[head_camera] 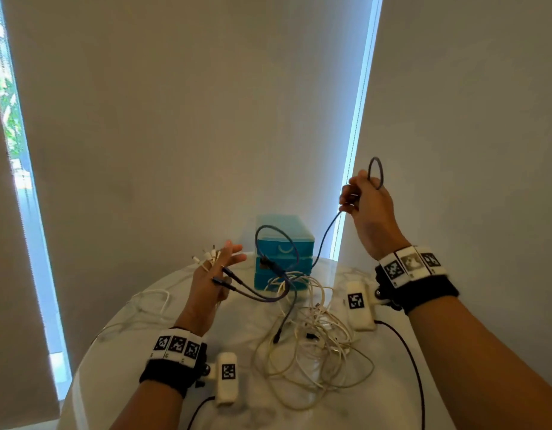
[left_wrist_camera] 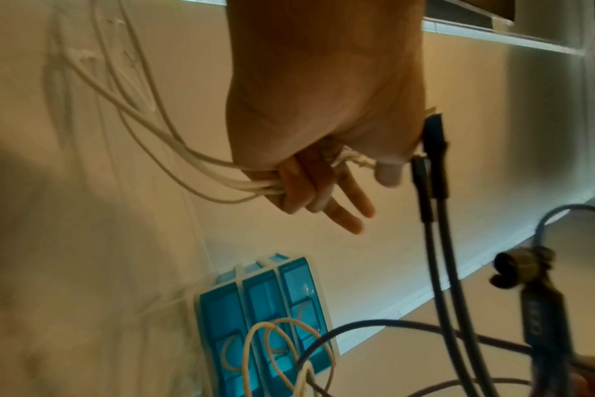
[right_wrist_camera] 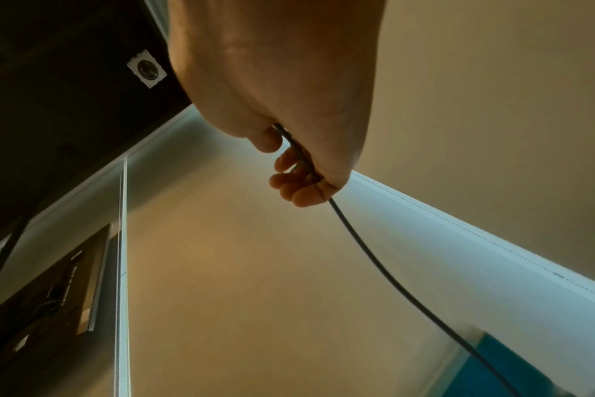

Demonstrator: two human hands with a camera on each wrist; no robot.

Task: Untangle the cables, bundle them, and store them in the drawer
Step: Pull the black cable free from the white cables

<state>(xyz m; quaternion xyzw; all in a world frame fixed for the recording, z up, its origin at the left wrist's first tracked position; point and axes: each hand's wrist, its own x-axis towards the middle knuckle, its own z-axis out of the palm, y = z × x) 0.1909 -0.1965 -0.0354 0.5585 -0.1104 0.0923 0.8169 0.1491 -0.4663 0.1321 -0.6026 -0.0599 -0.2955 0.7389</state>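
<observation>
Dark cable [head_camera: 325,234] ran down-left from the raised right hand [head_camera: 366,206], fisted round it, to plugs pinched in the part-spread left hand [head_camera: 211,283].

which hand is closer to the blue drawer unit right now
Left. The left hand sits low, just beside the blue drawer unit, gripping white cables. The right hand is raised above and right of it, gripping the dark cable.
</observation>
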